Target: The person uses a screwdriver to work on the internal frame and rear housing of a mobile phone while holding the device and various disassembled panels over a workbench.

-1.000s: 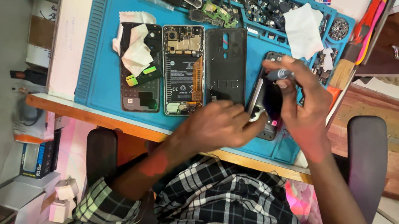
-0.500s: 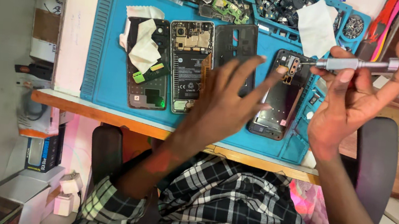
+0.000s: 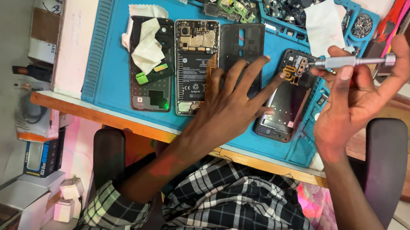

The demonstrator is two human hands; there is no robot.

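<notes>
our right hand [image 3: 353, 102] pinches a silver screwdriver [image 3: 355, 61], tip seemingly on the opened phone [image 3: 287, 101]; left hand [image 3: 234, 100], fingers spread, steadies its edge on the blue mat [image 3: 116, 45].

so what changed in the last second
The right hand lifted the silver screwdriver off the opened phone, now tip at its top. The left hand let go and spread flat across the black back cover. Blue mat and other phones stayed.
</notes>
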